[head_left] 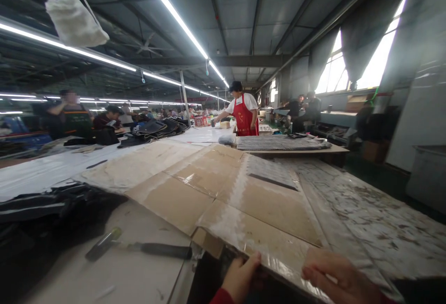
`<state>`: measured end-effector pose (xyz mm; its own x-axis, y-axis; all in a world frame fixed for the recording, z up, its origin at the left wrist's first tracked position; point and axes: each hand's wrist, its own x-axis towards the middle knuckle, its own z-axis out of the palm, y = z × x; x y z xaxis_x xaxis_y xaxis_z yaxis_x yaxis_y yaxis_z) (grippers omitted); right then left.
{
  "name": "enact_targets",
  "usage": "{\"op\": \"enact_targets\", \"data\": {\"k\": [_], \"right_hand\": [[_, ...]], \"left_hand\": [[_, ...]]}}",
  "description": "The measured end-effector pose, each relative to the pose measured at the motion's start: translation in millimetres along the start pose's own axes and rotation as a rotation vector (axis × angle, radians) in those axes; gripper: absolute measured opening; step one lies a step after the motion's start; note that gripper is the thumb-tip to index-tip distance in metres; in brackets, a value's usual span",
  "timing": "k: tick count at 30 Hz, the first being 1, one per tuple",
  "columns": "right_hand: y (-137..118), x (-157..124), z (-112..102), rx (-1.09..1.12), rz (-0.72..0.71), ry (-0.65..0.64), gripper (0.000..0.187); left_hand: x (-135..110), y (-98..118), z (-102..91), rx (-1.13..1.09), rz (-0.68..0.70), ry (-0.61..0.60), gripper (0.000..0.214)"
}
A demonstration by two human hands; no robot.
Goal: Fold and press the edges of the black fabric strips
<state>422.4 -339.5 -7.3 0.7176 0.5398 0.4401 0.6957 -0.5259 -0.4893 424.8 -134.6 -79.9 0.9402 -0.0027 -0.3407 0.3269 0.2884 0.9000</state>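
Note:
My left hand (241, 277) is at the front edge of the taped cardboard sheet (195, 197), thumb up by the edge. Its fingers are bent over something dark under the edge that I cannot make out. Farther right, my right hand (339, 274) sits low over the cardboard's near right corner, blurred, fingers curled together. Anything inside them is hidden. To the left of my hands a hammer (163, 250) with a black grip lies on the pale tabletop. A grey piece with a dark strip (273, 182) rests on the cardboard's far right part.
Dark fabric (42, 206) is heaped at the left. Beyond the cardboard, a person in a red apron (244, 113) stands at a table with a grey padded stack (282, 142). A stained pale surface (369, 206) runs along the right. A white cloth bag (75, 20) hangs overhead.

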Motion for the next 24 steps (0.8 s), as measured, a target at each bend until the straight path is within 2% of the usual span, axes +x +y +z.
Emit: {"op": "enact_targets", "data": {"k": [3,6,9,12,15,19,22,24], "right_hand": [[13.2,4.0,-19.5,0.037,0.121,0.072,0.041],[20.3,5.2,-34.3,0.084,0.192,0.125,0.042],[25.5,9.0,-42.3,0.106,0.223,0.199,0.044],[33.3,14.7,-44.9,0.106,0.242,0.224,0.046],[44.1,18.2,-43.8,0.095,0.267,0.183,0.048],[65.8,19.1,-39.5,0.084,0.317,0.059,0.052],[98.7,23.1,-34.3,0.045,0.380,-0.004,0.053],[131.5,30.7,-29.1,-0.004,0.357,-0.055,0.048]], "left_hand": [[-6.9,17.0,4.6,-0.035,0.029,0.054,0.045],[-19.3,42.1,0.2,-0.097,0.093,0.065,0.040],[-36.9,73.2,-14.3,-0.161,0.169,0.103,0.032],[-55.8,102.0,-34.9,-0.167,0.226,0.248,0.020],[-71.2,120.3,-58.0,-0.131,0.246,0.408,0.017],[-81.8,128.9,-92.6,-0.124,0.219,0.546,0.015],[-84.4,129.5,-118.2,-0.122,0.185,0.679,0.022],[-86.0,128.2,-130.7,-0.102,0.155,0.854,0.024]]}}
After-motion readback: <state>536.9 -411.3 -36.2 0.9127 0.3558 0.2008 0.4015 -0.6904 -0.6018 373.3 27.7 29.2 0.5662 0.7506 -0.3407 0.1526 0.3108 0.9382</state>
